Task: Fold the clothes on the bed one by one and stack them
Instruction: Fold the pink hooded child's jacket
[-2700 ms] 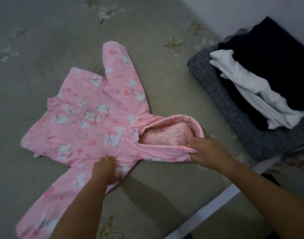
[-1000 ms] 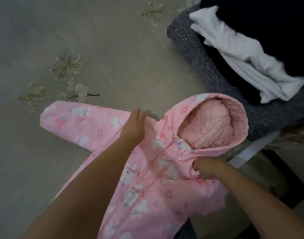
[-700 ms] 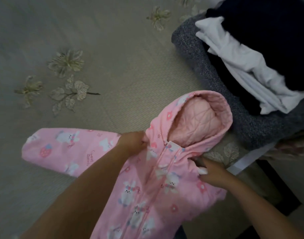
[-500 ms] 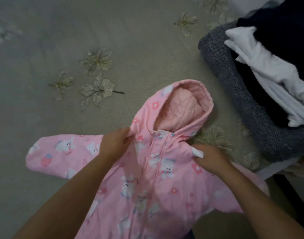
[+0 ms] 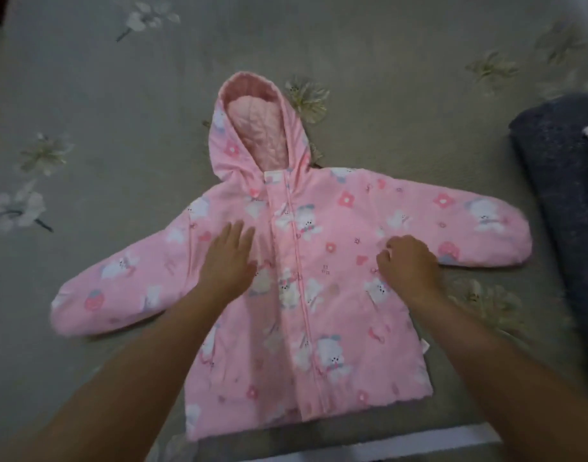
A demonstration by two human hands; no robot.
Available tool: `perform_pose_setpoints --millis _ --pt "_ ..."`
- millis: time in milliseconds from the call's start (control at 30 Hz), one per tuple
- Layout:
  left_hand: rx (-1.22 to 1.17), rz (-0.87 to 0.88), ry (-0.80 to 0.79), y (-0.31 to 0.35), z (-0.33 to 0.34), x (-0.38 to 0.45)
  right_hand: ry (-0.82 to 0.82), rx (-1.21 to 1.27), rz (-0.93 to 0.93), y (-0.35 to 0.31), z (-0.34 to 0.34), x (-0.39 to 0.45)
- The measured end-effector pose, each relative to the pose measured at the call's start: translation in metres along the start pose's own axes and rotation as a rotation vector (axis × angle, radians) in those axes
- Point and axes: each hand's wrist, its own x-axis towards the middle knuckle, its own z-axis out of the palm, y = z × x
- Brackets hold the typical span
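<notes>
Pink hooded jacket (image 5: 319, 295) spread front-up on bedspread (image 5: 102, 95), left hand (image 5: 227, 258) flat with fingers straight on it, right hand (image 5: 407, 265) fingers curled, seemingly pinching fabric.

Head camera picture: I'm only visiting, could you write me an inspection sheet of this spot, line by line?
Surface: grey-green bedspread with a pale flower print.
Job's things: pink hooded jacket lies flat and front up, closed down the front, both sleeves spread out, hood pointing away from the person; not yet folded.
Clutter: dark grey folded fabric at the right edge, apart from the jacket; a scrap of white shows on it.
Hands: left hand rests flat with straight fingers on the jacket's chest; right hand has curled fingers at the fabric near the other sleeve, though a pinch is not certain.
Cables: nothing seen.
Surroundings: a white strip runs along the bed's near edge.
</notes>
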Motion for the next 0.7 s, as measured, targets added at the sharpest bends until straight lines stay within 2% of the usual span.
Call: perform_pose_setpoints --millis 100,133,200,300,367,400,433,500,533,600,633,667,700 --pt "-0.037 -0.094 -0.222 0.004 0.049 -0.027 -0.149 0.151 0.327 0.028 0.025 -0.010" --pt "-0.045 -0.121 -0.297 0.005 0.062 -0.036 -0.116 0.266 0.443 0.033 0.028 -0.008" --pt "-0.049 -0.140 -0.363 0.008 0.080 -0.047 0.085 0.627 0.647 0.040 0.028 0.005" --pt "-0.122 -0.090 -0.282 0.006 0.085 -0.054 0.289 1.289 0.780 0.037 0.023 0.029" --pt "-0.140 -0.019 -0.212 -0.002 0.085 -0.053 0.318 1.778 0.767 0.026 0.017 0.038" --pt "-0.132 0.017 -0.167 -0.005 0.087 -0.055 0.314 1.840 0.749 0.016 0.012 0.039" --pt "-0.105 0.033 -0.140 -0.005 0.088 -0.058 0.298 1.782 0.719 0.004 0.007 0.039" --pt "-0.040 -0.029 -0.200 -0.004 0.092 -0.061 0.319 1.331 0.548 -0.026 -0.001 0.032" --pt "-0.024 -0.052 -0.239 -0.002 0.092 -0.061 0.359 1.005 0.396 -0.042 0.000 0.024" --pt "-0.009 0.001 -0.262 -0.001 0.087 -0.058 0.363 0.424 -0.043 -0.067 0.017 -0.002" --pt "-0.033 0.073 -0.211 -0.004 0.086 -0.059 0.315 0.214 -0.247 -0.076 0.029 -0.015" --pt "-0.085 0.140 -0.085 -0.007 0.083 -0.061 0.208 0.041 -0.377 -0.084 0.040 -0.025" --pt "-0.183 0.112 0.042 -0.010 0.080 -0.067 0.024 -0.121 -0.429 -0.090 0.050 -0.033"
